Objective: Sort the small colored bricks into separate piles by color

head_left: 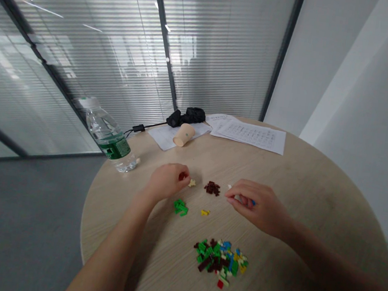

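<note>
My left hand (pixel 167 180) is closed, with dark brown toy bricks (pixel 182 176) partly showing inside the curled fingers. Its fingertips are beside a few small cream bricks (pixel 192 182). My right hand (pixel 259 206) is also closed, thumb and index finger pinched, and a blue toy brick (pixel 253 202) peeks out between its fingers. A small white piece (pixel 229 186) is by its fingertips; whether they touch it I cannot tell. Between the hands lies a pile of dark brown bricks (pixel 212 188). Nearer me are green bricks (pixel 180 207) and yellow bricks (pixel 205 212).
A mixed heap of coloured bricks (pixel 221 260) lies near me on the round wooden table (pixel 328 198). A water bottle (pixel 109 136) stands at the left edge. Farther back are a tipped paper cup (pixel 183 135), a black bundle (pixel 186 116) and printed sheets (pixel 251 134).
</note>
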Motion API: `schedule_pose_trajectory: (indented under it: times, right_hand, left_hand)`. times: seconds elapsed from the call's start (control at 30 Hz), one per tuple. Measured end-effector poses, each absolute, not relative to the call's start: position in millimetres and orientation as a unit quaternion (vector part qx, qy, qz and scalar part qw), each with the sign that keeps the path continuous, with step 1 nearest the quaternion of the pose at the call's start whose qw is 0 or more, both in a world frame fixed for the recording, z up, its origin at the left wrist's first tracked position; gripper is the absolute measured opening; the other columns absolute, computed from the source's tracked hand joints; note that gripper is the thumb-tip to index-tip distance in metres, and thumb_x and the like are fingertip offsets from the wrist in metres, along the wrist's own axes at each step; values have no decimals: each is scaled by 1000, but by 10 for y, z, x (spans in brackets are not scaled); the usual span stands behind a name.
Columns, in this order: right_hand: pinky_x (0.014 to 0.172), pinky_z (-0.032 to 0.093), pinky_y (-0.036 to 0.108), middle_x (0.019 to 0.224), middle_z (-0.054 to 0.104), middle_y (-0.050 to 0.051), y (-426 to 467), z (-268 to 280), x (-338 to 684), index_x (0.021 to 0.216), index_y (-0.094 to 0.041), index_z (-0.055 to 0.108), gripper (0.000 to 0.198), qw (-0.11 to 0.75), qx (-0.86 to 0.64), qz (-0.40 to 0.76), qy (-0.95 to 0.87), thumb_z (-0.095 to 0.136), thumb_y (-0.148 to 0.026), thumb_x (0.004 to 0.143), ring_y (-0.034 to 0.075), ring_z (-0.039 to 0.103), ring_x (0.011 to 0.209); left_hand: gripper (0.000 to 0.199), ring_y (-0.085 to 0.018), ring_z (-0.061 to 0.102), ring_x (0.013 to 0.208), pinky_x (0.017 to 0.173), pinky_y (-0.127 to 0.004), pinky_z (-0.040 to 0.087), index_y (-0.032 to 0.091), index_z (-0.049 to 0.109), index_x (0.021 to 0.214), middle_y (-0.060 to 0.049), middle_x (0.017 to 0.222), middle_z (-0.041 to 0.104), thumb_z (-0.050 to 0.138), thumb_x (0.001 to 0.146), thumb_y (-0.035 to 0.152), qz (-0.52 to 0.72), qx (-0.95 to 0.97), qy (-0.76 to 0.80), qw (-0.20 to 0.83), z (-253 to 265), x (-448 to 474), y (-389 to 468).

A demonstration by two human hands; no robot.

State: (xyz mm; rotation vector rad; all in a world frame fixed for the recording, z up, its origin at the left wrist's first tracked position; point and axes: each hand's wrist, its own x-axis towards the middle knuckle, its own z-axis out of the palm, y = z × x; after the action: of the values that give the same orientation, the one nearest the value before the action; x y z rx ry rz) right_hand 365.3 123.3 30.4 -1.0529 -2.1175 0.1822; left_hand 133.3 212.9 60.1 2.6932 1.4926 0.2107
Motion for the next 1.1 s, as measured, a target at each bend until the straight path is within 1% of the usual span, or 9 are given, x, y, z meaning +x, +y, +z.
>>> schedule_pose_trajectory:
  times: [0.2,0.4,0.53,0.67,0.8,0.87,0.93,1.0,1.1]
  right_hand:
    - [56,37,21,72,62,1,1238,245,3642,80,-17,63,13,315,-405,99,-852,52,-20,84,9,47,55]
    - [64,41,22,76,64,3,1218,243,3610,79,-16,66,12,223,-330,200,-895,55,-20,82,11,55,67]
    - [63,41,22,77,64,4,1190,238,3570,81,-15,68,13,185,-304,245,-902,57,-21,82,11,55,66]
    - [66,43,22,77,64,4,1173,235,3540,82,-15,68,14,181,-297,252,-903,56,-22,83,11,56,68]
    - [68,44,24,77,65,4,1159,228,3513,81,-15,68,12,179,-297,246,-905,57,-19,81,12,58,71]
    - [67,43,23,76,64,3,1150,216,3503,79,-15,68,11,176,-299,242,-906,58,-18,80,12,58,70]
    - [66,43,23,76,64,3,1143,201,3497,79,-15,68,10,173,-300,237,-908,58,-17,80,12,58,70]
    - [66,42,23,76,64,3,1140,193,3494,78,-15,67,9,173,-300,232,-909,57,-16,79,12,57,70]
    - [65,41,22,75,62,3,1150,208,3498,75,-14,65,9,185,-307,224,-906,57,-15,78,11,55,69]
  left_hand:
    - [25,-16,52,59,51,-26,27,19,63,74,-4,71,64,44,79,33,-6,870,493,27,489,1351,2157]
    - [28,-18,55,61,52,-26,31,19,65,77,-6,73,65,44,78,36,-31,872,489,27,421,1337,2204]
    - [27,-16,55,61,51,-25,31,19,65,74,-5,70,64,44,78,36,-30,868,496,24,424,1337,2202]
    - [25,-17,55,62,53,-25,33,18,63,72,-5,69,62,47,78,36,2,870,493,19,430,1329,2199]
    - [22,-18,56,70,60,-27,39,17,61,85,-6,88,62,50,79,35,73,878,473,12,402,1315,2213]
    - [22,-17,57,75,66,-27,41,18,59,95,-5,99,60,51,80,31,99,888,448,28,380,1319,2216]
    - [22,-17,57,82,73,-27,42,19,58,100,-5,105,58,50,81,26,118,900,418,46,354,1337,2215]
    - [20,-16,56,84,76,-27,42,19,60,98,-4,103,58,49,82,24,124,908,395,62,330,1366,2212]
    - [14,-16,56,82,75,-26,42,19,62,89,-3,96,58,52,80,23,112,913,383,86,306,1411,2207]
